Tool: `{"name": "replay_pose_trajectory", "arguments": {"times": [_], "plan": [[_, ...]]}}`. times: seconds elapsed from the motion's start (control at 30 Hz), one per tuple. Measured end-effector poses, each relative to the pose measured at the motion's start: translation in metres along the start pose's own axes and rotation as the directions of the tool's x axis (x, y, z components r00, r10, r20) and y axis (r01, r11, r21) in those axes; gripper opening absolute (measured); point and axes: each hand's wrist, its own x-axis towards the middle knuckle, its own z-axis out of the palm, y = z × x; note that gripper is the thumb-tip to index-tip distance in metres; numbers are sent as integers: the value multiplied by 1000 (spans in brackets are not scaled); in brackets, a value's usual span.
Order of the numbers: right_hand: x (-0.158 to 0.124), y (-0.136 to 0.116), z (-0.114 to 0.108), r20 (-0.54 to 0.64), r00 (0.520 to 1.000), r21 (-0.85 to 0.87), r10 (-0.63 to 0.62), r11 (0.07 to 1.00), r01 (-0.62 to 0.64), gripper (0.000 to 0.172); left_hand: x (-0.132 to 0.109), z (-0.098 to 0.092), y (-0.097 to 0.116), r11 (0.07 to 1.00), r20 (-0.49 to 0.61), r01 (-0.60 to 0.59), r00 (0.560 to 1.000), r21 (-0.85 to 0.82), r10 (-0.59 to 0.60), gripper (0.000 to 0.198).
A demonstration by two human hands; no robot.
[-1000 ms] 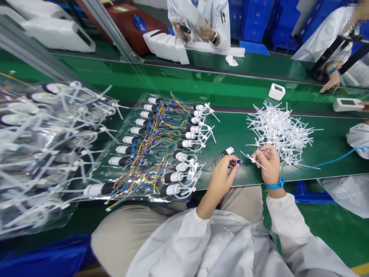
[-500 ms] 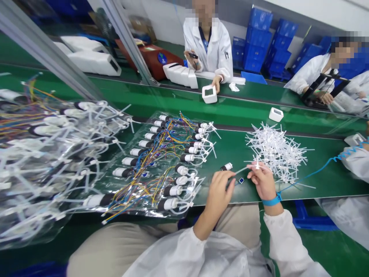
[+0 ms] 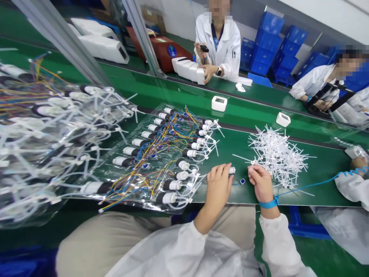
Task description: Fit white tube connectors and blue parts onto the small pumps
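My left hand (image 3: 218,183) is curled over a small black-and-white cylindrical pump (image 3: 231,170) on the green table, with its thin wires and a small blue connector (image 3: 242,181) trailing to the right. My right hand (image 3: 258,181), wearing a blue wrist strap (image 3: 268,202), is closed at the near edge of a heap of white plastic tee fittings (image 3: 275,153); what its fingers hold is hidden. A clear plastic sheet (image 3: 135,184) to the left carries rows of similar pumps with coloured wires and white tubing.
A bigger blurred pile of pumps in plastic (image 3: 43,150) fills the left. Beyond runs a green conveyor (image 3: 178,96) with two small white boxes (image 3: 219,103) (image 3: 283,119). A person in white (image 3: 221,46) handles white housings across it; another sits at far right (image 3: 325,80). A blue coiled cord (image 3: 323,182) leads right.
The view tilted up. My left hand lowered the pump from the air onto the table. My right hand dropped beside the fittings heap. A white box came onto the conveyor.
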Motion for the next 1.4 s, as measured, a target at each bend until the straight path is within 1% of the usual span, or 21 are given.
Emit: {"name": "replay_pose_trajectory", "arguments": {"times": [0.1,0.2,0.33,0.53,0.77,0.97,1.13,1.23,1.4], "plan": [[0,1,-2,16,1000,-59,4,998,-3,33,1,-2,0,1000,32,-3,999,-11,4,37],[-1,-1,-2,25,1000,-81,6,997,-4,33,1,-4,0,996,56,-20,998,-85,25,28],[-2,-6,1,23,999,-28,37,999,-36,34,0,-5,0,982,86,-40,995,-182,57,23],[-5,-13,5,28,998,47,52,997,-54,35,-1,-5,0,968,141,-51,986,-245,88,19],[-9,-13,4,95,992,68,83,994,-89,34,-2,-6,-4,915,112,-80,985,-395,134,17],[-11,-12,16,179,980,116,90,987,-112,35,-2,-11,-4,860,100,-62,986,-507,130,14],[-10,-16,22,188,979,93,79,991,-98,33,-2,-13,-3,869,114,-28,989,-494,96,14],[-11,-19,23,187,980,74,66,994,-81,30,-1,-15,-1,888,136,-28,986,-459,101,15],[-10,-21,23,199,976,50,87,994,-98,30,0,-18,0,913,177,-14,980,-407,94,19]]}}
